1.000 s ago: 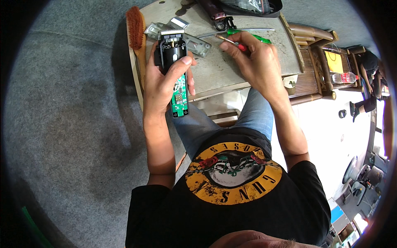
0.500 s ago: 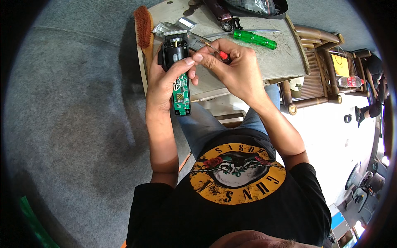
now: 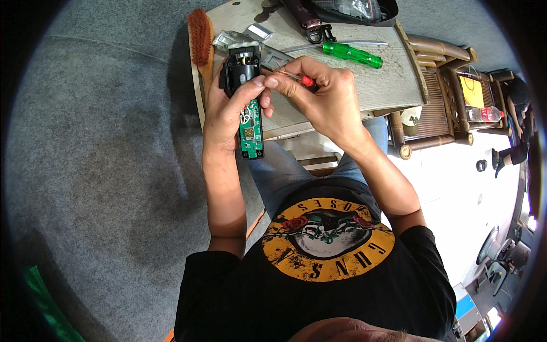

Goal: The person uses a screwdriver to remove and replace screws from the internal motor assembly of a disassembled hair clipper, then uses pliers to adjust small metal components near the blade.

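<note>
My left hand (image 3: 223,114) is wrapped around a black hair clipper (image 3: 248,139), held upright with its toothed blade (image 3: 243,45) at the far end. The clipper's casing is off on the upper side, baring a green circuit board and pale wires. A small screwdriver (image 3: 308,81) with a red and black handle lies across the fingers of my right hand (image 3: 327,97), its thin shaft pointing left. My right thumb and forefinger are pinched together beside the left thumb, at the clipper's edge. Whether anything small sits in that pinch is hidden.
On the worn table (image 3: 393,85) lie a wooden brush (image 3: 200,43), a clear green handle (image 3: 353,55), a metal rod, a grey casing part (image 3: 228,39) and a second clipper (image 3: 302,14). A black case (image 3: 364,11) stands at the far edge. Bamboo chairs (image 3: 439,97) are to the right.
The screwdriver in my right hand has tilted, its shaft now lying flatter and closer to me. Both hands and the clipper stay almost in place.
</note>
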Motion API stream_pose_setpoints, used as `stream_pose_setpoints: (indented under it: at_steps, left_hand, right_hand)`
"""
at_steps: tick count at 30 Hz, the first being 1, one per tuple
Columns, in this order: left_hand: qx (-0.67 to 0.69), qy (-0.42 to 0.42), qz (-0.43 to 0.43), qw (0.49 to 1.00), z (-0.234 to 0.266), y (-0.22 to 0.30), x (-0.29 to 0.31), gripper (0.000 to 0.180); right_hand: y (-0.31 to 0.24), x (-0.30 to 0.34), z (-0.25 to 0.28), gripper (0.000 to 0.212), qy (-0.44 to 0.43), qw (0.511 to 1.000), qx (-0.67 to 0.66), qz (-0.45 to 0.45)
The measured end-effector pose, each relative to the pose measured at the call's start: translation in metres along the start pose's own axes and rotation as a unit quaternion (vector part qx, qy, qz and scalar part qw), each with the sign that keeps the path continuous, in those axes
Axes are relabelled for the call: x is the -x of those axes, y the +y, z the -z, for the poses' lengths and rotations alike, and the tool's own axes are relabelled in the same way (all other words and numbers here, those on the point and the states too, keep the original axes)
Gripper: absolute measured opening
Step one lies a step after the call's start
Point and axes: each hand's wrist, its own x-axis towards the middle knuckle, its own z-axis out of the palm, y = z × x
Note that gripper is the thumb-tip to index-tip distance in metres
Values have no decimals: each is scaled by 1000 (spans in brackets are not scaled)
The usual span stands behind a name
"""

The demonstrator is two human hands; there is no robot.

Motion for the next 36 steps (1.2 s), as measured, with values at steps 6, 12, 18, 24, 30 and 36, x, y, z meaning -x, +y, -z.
stream_pose_setpoints:
  at_steps: [6, 12, 18, 24, 30, 36]
  left_hand:
    - [-3, 7, 15, 1000, 0, 1, -2, 28]
    - [5, 20, 13, 1000, 2, -2, 0, 34]
    - [-18, 29, 10, 999, -5, 1, -2, 33]
    - [-28, 51, -21, 998, -7, -1, 1, 26]
    - [-48, 54, -19, 997, -2, -2, 1, 27]
    - [-46, 59, -18, 997, 0, -3, 0, 30]
  right_hand:
    - [-4, 1, 2, 19, 3, 998, 62, 20]
    - [-17, 0, 16, 26, -39, 989, 144, 24]
    - [3, 4, 55, 9, -42, 981, 146, 123]
    - [4, 8, 53, 9, -57, 973, 163, 150]
    - [-2, 9, 51, 10, -66, 971, 183, 139]
    - [6, 8, 47, 10, -46, 963, 206, 169]
